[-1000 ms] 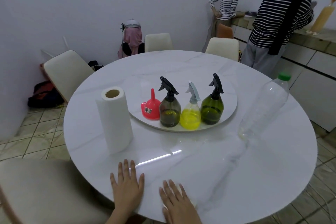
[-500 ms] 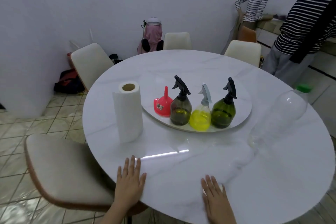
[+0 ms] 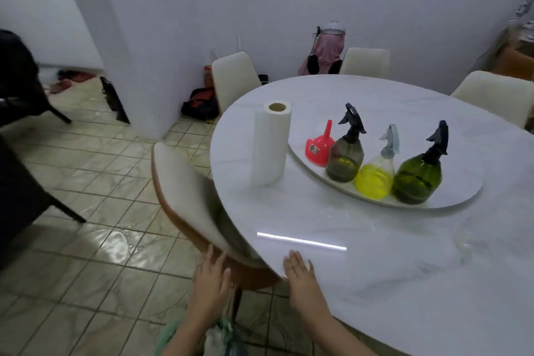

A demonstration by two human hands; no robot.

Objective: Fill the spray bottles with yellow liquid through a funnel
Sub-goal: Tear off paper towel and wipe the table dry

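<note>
Three spray bottles stand on an oval white tray (image 3: 450,202) on the round marble table (image 3: 404,263): a smoky brown bottle (image 3: 345,157), a clear bottle with yellow liquid (image 3: 375,180) and a green bottle (image 3: 418,179). A red funnel (image 3: 319,147) sits upside down at the tray's left end. My left hand (image 3: 211,277) lies flat with straight fingers on the back edge of a chair (image 3: 187,199). My right hand (image 3: 299,274) rests flat on the table's near edge. Both hold nothing.
A paper towel roll (image 3: 270,144) stands upright left of the tray. Cream chairs (image 3: 234,78) ring the table's far side. Bags (image 3: 200,102) lie on the tiled floor by the wall. Dark furniture (image 3: 17,130) is at the far left.
The view has swung left, so the empty clear bottle and the people are out of frame. My left hand moved off the table onto the chair back; my right hand stays on the table edge.
</note>
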